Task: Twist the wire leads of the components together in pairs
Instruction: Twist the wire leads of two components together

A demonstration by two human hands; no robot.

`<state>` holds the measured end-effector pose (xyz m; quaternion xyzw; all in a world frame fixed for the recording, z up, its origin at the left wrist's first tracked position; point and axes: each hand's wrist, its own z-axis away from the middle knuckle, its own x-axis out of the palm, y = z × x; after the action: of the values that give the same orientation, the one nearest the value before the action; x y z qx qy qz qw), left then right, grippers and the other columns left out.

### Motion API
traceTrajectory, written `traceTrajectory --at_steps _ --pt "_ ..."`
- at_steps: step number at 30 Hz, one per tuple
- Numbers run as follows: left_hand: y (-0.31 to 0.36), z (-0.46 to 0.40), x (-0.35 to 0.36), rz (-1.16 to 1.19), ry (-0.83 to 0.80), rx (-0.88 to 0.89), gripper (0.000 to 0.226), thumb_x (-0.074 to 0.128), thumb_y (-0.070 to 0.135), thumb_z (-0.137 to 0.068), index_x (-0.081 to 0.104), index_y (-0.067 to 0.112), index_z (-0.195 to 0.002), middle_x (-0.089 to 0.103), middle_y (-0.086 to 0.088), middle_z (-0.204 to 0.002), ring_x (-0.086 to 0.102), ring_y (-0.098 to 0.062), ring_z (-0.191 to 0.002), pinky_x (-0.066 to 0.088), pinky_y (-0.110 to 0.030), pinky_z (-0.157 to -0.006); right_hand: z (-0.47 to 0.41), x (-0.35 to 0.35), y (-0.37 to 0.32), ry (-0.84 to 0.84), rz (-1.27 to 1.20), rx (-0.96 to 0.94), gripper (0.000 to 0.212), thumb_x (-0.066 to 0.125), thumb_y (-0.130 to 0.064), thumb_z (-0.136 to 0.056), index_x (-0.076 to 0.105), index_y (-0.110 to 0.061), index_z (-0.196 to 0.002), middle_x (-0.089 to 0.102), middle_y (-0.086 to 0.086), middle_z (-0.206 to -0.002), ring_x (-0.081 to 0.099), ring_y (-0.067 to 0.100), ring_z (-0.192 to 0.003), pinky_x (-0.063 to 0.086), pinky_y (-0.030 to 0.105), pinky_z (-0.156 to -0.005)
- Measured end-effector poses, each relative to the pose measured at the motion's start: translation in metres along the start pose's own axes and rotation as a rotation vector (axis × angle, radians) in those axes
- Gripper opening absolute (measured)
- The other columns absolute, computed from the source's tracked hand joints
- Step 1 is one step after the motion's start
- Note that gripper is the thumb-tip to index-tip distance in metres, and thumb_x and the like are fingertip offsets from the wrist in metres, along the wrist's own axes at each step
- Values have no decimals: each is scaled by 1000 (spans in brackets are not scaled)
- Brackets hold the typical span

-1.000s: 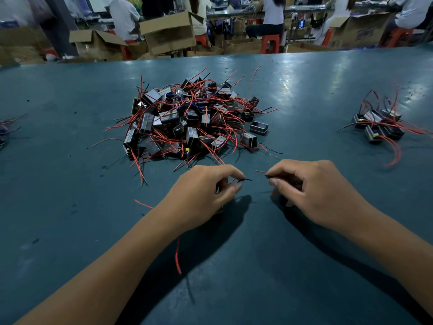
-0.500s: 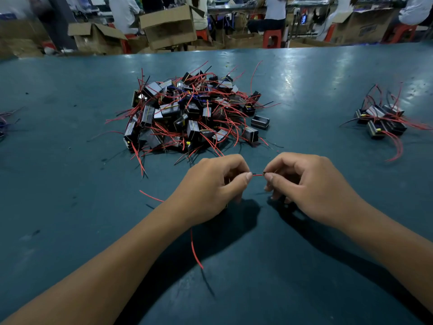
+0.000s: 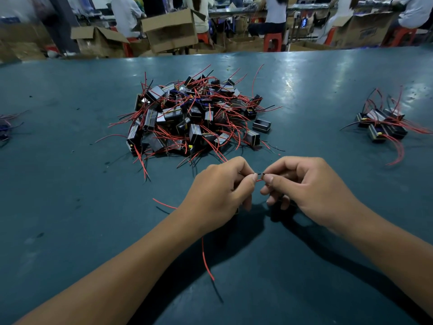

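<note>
**Leads pinched between my fingertips**

I pinch thin wire leads between thumb and forefinger of my left hand and my right hand, just above the table near me. A red wire hangs below my left wrist. The big pile lies just beyond; a small pile sits far right.

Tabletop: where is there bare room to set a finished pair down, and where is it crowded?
Bare table lies between the big pile and the left-edge wires, and between that pile and the small right pile. It is crowded around the left hand and right hand, which pinch wire ends.
</note>
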<state>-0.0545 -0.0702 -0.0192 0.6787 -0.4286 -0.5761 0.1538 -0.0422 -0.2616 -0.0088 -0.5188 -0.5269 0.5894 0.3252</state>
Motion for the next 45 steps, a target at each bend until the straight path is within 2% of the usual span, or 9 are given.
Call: traceTrajectory --at_steps 6,16,24,26,30,36,38,41,45 --pt "2 -1 4 34 18 -26 18 48 34 -100 51 28 -83 69 16 -62 51 -2 -45 34 -26 -54 1 3 -3 14 -126 70 6 66 -10 -92 68 -5 -92 74 10 -75 69 19 -60 47 21 -46" --pt "4 0 11 98 95 -65 24 50 39 -95 58 27 -77 69 15 -60 52 -4 -46 36 -29 -54 3 9 -2 74 -216 27 6 68 -11 -89 73 -9 -86 71 6 -70 62 13 -54 40 17 -43" --pt "4 0 7 175 53 -64 20 53 35 -94 64 26 -81 71 11 -66 46 -5 -43 34 -23 -49 2 11 -4 74 -252 30 12 68 -11 -89 73 -15 -78 69 6 -66 57 10 -53 42 13 -46" --pt "4 1 6 173 42 -62 19 53 34 -94 65 26 -82 72 12 -66 47 -10 -43 35 -24 -47 2 11 -4 80 -245 23 13 68 -10 -89 73 -14 -78 69 6 -65 57 10 -52 42 13 -46" --pt "5 1 7 179 48 -61 18 56 33 -98 66 24 -85 73 12 -69 57 -30 -52 49 -42 -50 3 10 -3 92 -237 9 10 69 -9 -88 74 -12 -81 70 6 -66 57 11 -53 42 13 -46" --pt "5 1 7 194 50 -68 17 59 24 -101 67 18 -88 73 8 -69 45 -7 -44 35 -22 -47 3 10 -2 98 -228 17 10 70 -11 -88 75 -14 -80 70 7 -68 59 14 -53 42 16 -45" --pt "6 1 6 199 37 -78 14 60 22 -100 69 19 -90 73 9 -71 54 -13 -49 42 -29 -49 2 10 -2 103 -228 10 9 70 -10 -88 74 -13 -80 70 6 -67 58 14 -53 41 16 -45" --pt "8 2 5 193 -1 -82 10 61 18 -98 70 21 -94 74 11 -74 66 -29 -68 52 -44 -64 2 9 -2 103 -212 -10 7 69 -7 -89 73 -8 -83 69 6 -66 57 12 -53 41 14 -46" --pt "8 2 6 182 25 -78 12 62 19 -98 71 21 -91 74 11 -73 67 -28 -66 52 -42 -62 1 9 -1 97 -174 -35 7 70 -7 -88 73 -8 -82 69 4 -65 58 10 -53 41 13 -46"
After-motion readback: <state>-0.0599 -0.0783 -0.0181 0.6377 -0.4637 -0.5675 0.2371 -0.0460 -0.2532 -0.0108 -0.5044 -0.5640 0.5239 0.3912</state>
